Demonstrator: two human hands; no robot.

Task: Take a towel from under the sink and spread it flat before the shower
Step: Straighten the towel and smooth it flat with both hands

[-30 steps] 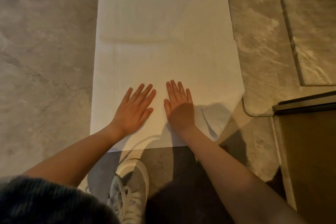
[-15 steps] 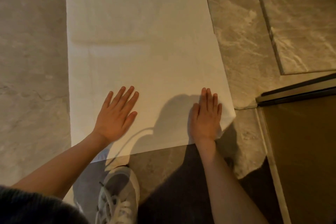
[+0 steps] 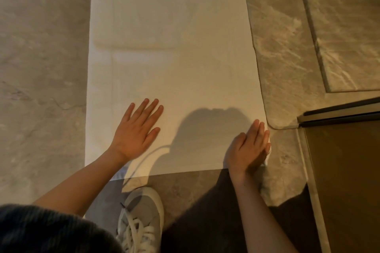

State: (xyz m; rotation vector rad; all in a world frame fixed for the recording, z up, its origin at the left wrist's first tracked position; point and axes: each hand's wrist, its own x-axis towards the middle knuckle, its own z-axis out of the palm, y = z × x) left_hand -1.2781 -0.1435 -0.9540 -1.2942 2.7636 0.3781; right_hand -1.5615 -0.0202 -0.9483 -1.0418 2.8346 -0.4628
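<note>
Head view, only view available.

White towel point(image 3: 174, 68) lies spread out on the grey marble floor point(image 3: 41, 68), long axis running away from the camera. A faint raised rectangular pattern shows in its far half. The near edge is straight, just ahead of a grey lace-up shoe point(image 3: 141, 217).

Left hand point(image 3: 134, 135): released, palm down on the towel's near-left part, fingers straight and slightly fanned, grasping nothing.

Right hand point(image 3: 249, 150): released, fingers straight and held together, pressing on the towel's near-right corner. The outer side of the hand sits at the towel's right edge. It covers the corner itself, so how the fabric lies beneath cannot be told.

A head-shaped shadow falls on the towel between the hands.

Surroundings: a marble kerb point(image 3: 287, 57) with a rounded near corner runs along the towel's right edge. A dark metal rail point(image 3: 339, 112) meets that corner, with a brown panel point(image 3: 345, 181) nearer to the camera than the rail. A dark grey sleeve point(image 3: 41, 232) fills the bottom left
</note>
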